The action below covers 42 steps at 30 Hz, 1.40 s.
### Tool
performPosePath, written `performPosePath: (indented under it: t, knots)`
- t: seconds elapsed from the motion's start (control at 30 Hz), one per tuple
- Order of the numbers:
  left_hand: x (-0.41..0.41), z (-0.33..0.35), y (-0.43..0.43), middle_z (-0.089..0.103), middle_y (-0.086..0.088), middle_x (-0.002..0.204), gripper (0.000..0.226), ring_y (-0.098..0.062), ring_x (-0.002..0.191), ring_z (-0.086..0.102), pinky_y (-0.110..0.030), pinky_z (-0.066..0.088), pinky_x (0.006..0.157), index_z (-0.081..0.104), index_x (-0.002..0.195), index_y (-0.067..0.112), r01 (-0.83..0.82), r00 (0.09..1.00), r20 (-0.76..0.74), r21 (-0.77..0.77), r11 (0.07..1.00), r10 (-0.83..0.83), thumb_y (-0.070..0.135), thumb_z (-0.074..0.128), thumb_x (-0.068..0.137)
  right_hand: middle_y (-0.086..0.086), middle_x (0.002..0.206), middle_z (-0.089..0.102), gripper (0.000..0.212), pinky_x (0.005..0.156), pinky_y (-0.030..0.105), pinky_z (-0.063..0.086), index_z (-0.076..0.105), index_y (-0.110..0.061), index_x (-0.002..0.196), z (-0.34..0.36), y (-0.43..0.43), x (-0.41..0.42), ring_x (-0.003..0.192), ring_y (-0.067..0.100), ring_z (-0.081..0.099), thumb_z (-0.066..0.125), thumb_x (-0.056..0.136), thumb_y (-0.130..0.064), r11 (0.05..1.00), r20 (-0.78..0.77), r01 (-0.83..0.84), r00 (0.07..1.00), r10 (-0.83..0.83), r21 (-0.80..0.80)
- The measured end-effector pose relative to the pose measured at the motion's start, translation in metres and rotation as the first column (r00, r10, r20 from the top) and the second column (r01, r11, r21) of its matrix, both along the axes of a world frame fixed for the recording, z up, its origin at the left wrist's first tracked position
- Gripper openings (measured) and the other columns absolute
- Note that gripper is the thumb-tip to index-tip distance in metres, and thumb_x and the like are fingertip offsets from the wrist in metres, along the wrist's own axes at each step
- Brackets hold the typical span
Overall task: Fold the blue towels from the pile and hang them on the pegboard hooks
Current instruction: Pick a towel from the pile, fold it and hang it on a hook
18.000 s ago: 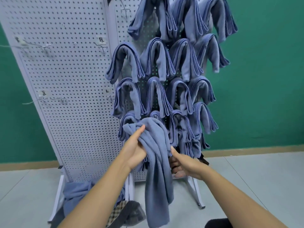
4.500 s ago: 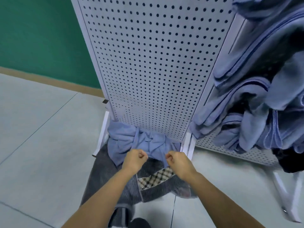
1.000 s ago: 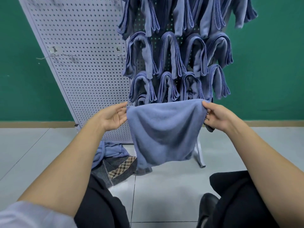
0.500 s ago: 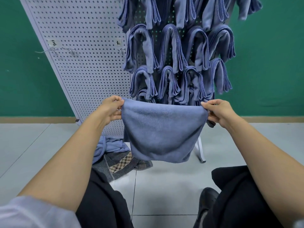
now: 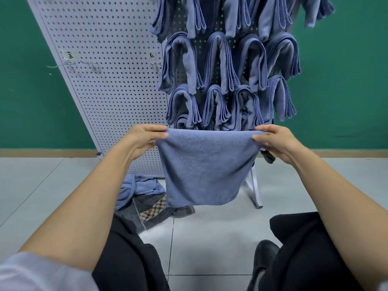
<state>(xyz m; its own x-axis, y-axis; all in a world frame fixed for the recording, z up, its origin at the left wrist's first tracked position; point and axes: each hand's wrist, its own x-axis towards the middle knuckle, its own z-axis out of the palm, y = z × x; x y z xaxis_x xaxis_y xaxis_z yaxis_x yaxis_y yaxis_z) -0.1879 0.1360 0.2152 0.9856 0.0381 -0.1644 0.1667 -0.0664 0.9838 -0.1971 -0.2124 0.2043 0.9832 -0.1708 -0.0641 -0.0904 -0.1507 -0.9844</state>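
Pulled tighter than half a second ago, the blue towel [image 5: 205, 169] now shows a straight, level top edge. Nearest the viewer are dark trousers [image 5: 130, 253] and a black shoe [image 5: 265, 252] on grey floor tiles [image 5: 210, 232]. The left hand [image 5: 144, 139] and right hand [image 5: 275, 141] each pinch an upper corner between thumb and fingers, holding the towel in front of the pegboard [image 5: 109, 85]. The pile [image 5: 138, 187] lies at the pegboard's foot, on a checked cloth [image 5: 155, 208]. Folded towels [image 5: 220, 64] hang on its right panel, with bare hooks [image 5: 92, 64] on its left. A green wall [image 5: 344, 80] stands behind.
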Motion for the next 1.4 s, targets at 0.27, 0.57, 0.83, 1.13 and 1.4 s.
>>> performPosePath:
  t: [0.27,0.57,0.83,1.13,1.4]
  knots:
    - [0.004,-0.007,0.0,0.067,-0.006,0.09,0.029,-0.019,0.092,0.058,-0.026,0.046,0.091,0.071,0.082,0.014,-0.076,0.992,0.116,0.269,0.96,0.046,-0.015,0.068,0.076,0.003,0.068,0.054,0.021,0.038,0.01,0.036,0.067,-0.005,0.096,-0.006,0.001,-0.001,0.039,-0.001,0.047,0.062,0.084,0.011,0.927,0.125,0.053,0.992,-0.006,-0.371]
    - [0.002,-0.002,0.01,0.059,0.003,0.073,0.017,-0.009,0.073,0.053,-0.025,0.045,0.082,0.062,0.074,0.015,-0.081,0.984,0.17,0.169,0.982,0.052,0.019,0.064,0.09,0.002,0.07,0.049,0.021,0.056,0.017,0.041,0.055,-0.013,0.075,0.004,-0.003,0.001,0.062,0.012,0.043,0.059,0.094,-0.021,0.979,0.16,0.058,0.987,-0.026,-0.197]
    - [-0.006,0.011,-0.018,0.063,0.0,0.049,0.015,-0.007,0.044,0.061,-0.021,0.053,0.054,0.062,0.08,0.009,-0.168,0.983,-0.135,-0.39,0.905,0.124,0.019,0.064,0.09,-0.002,0.046,0.04,0.029,0.036,0.015,0.036,0.05,-0.013,0.066,0.016,0.022,-0.003,0.033,0.005,0.035,0.066,0.089,-0.018,0.957,-0.061,0.092,0.995,-0.078,0.275]
    - [-0.021,0.01,-0.095,0.064,0.002,0.067,0.007,-0.007,0.059,0.06,-0.022,0.057,0.066,0.07,0.093,0.01,0.011,0.994,0.107,-0.061,0.998,-0.004,0.012,0.069,0.086,0.006,0.065,0.058,0.013,0.053,0.018,0.053,0.06,-0.008,0.078,0.02,0.09,-0.016,0.048,0.006,0.055,0.062,0.086,0.001,0.996,0.128,-0.09,0.988,0.089,0.008]
    - [-0.022,0.008,-0.109,0.071,-0.003,0.079,0.007,-0.014,0.076,0.067,-0.025,0.059,0.073,0.072,0.09,0.01,0.031,0.98,0.199,-0.033,0.999,-0.024,0.015,0.067,0.089,0.003,0.069,0.063,0.003,0.062,0.02,0.056,0.065,-0.007,0.087,0.016,0.103,-0.021,0.059,0.007,0.062,0.065,0.089,-0.009,0.99,0.228,-0.134,0.966,0.12,0.046]
